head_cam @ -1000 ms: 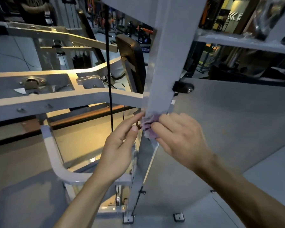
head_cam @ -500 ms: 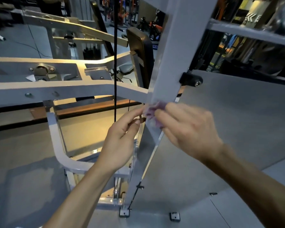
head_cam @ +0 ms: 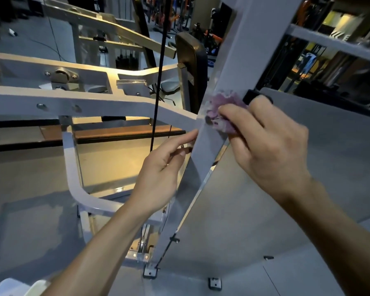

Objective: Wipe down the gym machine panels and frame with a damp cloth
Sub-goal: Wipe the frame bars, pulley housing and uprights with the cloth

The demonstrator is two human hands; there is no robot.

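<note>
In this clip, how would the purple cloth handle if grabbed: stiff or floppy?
Probably floppy: the purple cloth bunches into crumpled folds under the right hand. Likely light, since fingertips alone press it to the white upright post.

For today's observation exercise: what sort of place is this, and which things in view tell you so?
Most likely a gym: a white machine frame with a black cable, a padded backrest, and racks of equipment behind.

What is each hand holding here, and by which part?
The right hand grips the bunched purple cloth by its lower part, pressing it against the white upright post. The left hand holds nothing; its fingertips touch the post's edge.
</note>
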